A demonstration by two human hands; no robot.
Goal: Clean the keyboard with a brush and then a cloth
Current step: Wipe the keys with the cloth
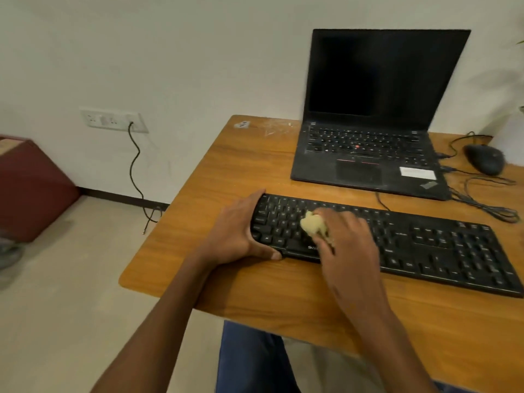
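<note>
1. While I watch from the head camera, I see a wooden desk [255,154] with a scuffed, whitish patch near its far left corner, set against a plain white wall [170,52].
2. On that wall I make out a socket panel [113,120] with a black cable [136,168] hanging from it to the pale floor [56,321]; a dark red box [31,185] stands on the floor at the left.
3. I can see no open container whose contents show.
4. At the back of the desk I see a black laptop [371,131], lid up and screen dark, and to its right a black mouse [485,160] with loose cables beside it.
5. Nearer me lies the black keyboard [425,245], flat and slightly angled on the desk.
6. I see the left hand [238,231] gripping the keyboard's left end, fingers along the far edge and thumb on the near edge.
7. I see the right hand [346,234] holding a bunched yellowish cloth [313,224] against the keys in the left half; motion blur hides the exact finger positions.
</note>
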